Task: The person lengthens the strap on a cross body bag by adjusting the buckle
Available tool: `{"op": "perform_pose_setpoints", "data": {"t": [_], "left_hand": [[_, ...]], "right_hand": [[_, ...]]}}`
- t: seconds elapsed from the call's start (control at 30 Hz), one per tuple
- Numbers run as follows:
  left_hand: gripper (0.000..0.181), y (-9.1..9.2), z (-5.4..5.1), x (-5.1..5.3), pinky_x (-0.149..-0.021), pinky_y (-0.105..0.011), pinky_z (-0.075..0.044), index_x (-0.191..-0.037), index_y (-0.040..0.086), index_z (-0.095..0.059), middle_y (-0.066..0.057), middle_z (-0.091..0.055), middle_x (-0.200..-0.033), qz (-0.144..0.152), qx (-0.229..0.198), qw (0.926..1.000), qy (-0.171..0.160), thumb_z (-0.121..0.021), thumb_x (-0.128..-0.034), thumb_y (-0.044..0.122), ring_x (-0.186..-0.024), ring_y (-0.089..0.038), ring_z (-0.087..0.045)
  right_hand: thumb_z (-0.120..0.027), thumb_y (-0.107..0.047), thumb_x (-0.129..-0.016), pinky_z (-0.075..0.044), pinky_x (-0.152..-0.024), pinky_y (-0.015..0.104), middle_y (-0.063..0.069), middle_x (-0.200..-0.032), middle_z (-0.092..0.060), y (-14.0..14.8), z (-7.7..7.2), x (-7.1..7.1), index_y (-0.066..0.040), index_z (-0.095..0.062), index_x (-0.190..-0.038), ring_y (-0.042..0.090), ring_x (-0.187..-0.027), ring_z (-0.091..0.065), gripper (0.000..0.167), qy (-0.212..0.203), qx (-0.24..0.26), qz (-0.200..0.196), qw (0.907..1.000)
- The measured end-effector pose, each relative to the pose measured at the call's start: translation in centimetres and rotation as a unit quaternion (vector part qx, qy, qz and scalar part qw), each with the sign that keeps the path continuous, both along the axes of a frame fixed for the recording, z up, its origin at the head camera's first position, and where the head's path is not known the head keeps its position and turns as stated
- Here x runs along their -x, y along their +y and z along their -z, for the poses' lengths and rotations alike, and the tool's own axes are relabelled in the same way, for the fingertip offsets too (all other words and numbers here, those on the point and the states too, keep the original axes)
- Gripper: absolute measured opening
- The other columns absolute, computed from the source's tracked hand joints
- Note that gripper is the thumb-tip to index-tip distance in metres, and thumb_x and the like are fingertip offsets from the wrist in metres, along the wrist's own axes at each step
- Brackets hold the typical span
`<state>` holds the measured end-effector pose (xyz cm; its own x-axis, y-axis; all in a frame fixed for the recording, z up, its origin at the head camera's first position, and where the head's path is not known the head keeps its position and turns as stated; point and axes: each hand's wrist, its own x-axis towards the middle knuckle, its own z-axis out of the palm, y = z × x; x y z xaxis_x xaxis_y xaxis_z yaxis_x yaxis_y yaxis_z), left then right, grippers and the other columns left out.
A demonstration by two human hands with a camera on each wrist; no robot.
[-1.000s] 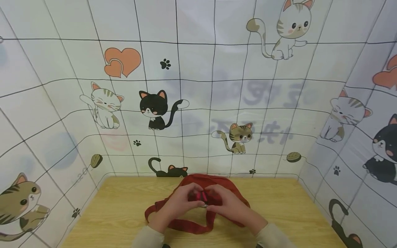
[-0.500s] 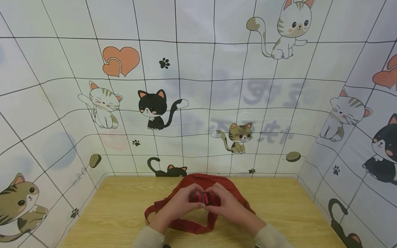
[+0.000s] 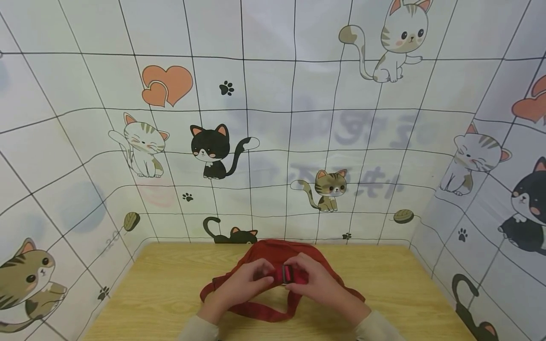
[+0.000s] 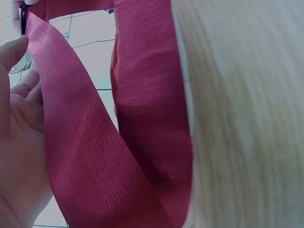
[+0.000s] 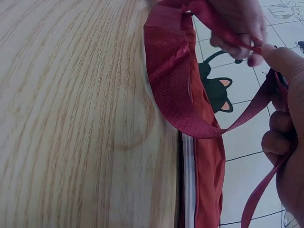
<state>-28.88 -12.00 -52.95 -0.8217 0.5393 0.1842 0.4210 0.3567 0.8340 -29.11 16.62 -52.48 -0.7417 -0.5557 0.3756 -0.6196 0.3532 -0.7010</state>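
Note:
A red fabric bag lies on the table with its strap looped in front, towards me. Just before the bag, my right hand holds a dark strap buckle between thumb and fingers. Red webbing runs through the buckle. My left hand is to its left, thumb and fingertips pinching the webbing beside the buckle. From the right wrist, the left hand grips a narrow piece of strap close to the right thumb. Broad strap hangs past the left palm in the left wrist view.
The wooden table reaches back to a white sheet with grid lines and printed cats, which stands behind and on both sides. Along the bag's edge runs a pale band in the right wrist view.
The left hand has drawn slightly left, away from the right. The buckle has shifted a little right with the right hand, and more red webbing shows between the hands.

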Motion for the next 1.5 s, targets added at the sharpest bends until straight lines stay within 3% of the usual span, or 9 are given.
{"op": "perform_pose_setpoints", "data": {"t": [0.23, 0.47, 0.8, 1.03, 1.2, 1.5], "left_hand": [[0.009, -0.4, 0.6, -0.4, -0.085, -0.028, -0.06, -0.116, 0.018, -0.073, -0.002, -0.079, -0.094, 0.035, -0.034, 0.9962, -0.072, -0.067, -0.1126, 0.023, -0.091, -0.019, -0.077], [0.009, -0.5, 0.6, -0.5, -0.07, -0.026, -0.058, -0.108, 0.021, -0.075, 0.002, -0.071, -0.078, 0.024, -0.036, 0.9954, -0.085, -0.069, -0.1118, 0.026, -0.072, -0.011, -0.069], [0.013, 0.2, 0.0, -0.7, -0.059, -0.022, -0.048, -0.101, 0.019, -0.075, 0.002, -0.067, -0.069, 0.021, -0.032, 0.9972, -0.064, -0.069, -0.1114, 0.025, -0.063, -0.007, -0.059], [0.018, 0.7, -0.3, -0.8, -0.056, -0.021, -0.044, -0.095, 0.017, -0.073, 0.003, -0.064, -0.067, 0.02, -0.039, 0.9971, -0.062, -0.069, -0.1112, 0.025, -0.06, -0.007, -0.056], [0.02, 1.0, -0.4, -0.9, -0.054, -0.021, -0.041, -0.093, 0.017, -0.072, 0.003, -0.063, -0.066, 0.015, -0.046, 0.9964, -0.07, -0.071, -0.1107, 0.026, -0.059, -0.007, -0.054], [0.02, 1.4, -1.0, -1.0, -0.053, -0.021, -0.042, -0.092, 0.013, -0.072, 0.002, -0.064, -0.065, 0.015, -0.046, 0.9965, -0.068, -0.072, -0.1098, 0.023, -0.058, -0.007, -0.056]], "right_hand": [[-0.091, -0.021, -0.095, -0.057, -0.088, 0.029, -0.007, -0.118, -0.065, 0.2, -0.7, -0.4, -0.022, -0.069, -0.138, 0.015, -0.103, -0.064, 0.048, 0.036, 0.01, -0.02, 0.9991], [-0.091, -0.026, -0.095, -0.057, -0.086, 0.03, -0.007, -0.118, -0.065, 0.3, -1.0, -0.8, -0.029, -0.068, -0.139, 0.017, -0.103, -0.063, 0.05, 0.043, 0.001, -0.022, 0.9988], [-0.092, -0.026, -0.094, -0.057, -0.088, 0.029, -0.009, -0.116, -0.065, 0.6, -1.0, -0.7, -0.029, -0.068, -0.14, 0.013, -0.103, -0.063, 0.051, 0.055, -0.001, -0.026, 0.9982], [-0.093, -0.017, -0.092, -0.056, -0.085, 0.029, -0.006, -0.114, -0.064, 0.9, -1.1, -0.8, -0.019, -0.07, -0.139, 0.014, -0.101, -0.064, 0.052, 0.061, 0.004, -0.021, 0.9979], [-0.091, -0.019, -0.094, -0.058, -0.091, 0.031, -0.008, -0.115, -0.063, 0.8, -1.6, -1.3, -0.019, -0.069, -0.14, 0.014, -0.107, -0.067, 0.051, 0.046, -0.003, -0.016, 0.9988], [-0.091, -0.021, -0.094, -0.058, -0.086, 0.031, -0.007, -0.116, -0.063, 0.6, -1.7, -1.6, -0.027, -0.068, -0.139, 0.016, -0.101, -0.065, 0.05, 0.025, 0.0, -0.013, 0.9996]]}}
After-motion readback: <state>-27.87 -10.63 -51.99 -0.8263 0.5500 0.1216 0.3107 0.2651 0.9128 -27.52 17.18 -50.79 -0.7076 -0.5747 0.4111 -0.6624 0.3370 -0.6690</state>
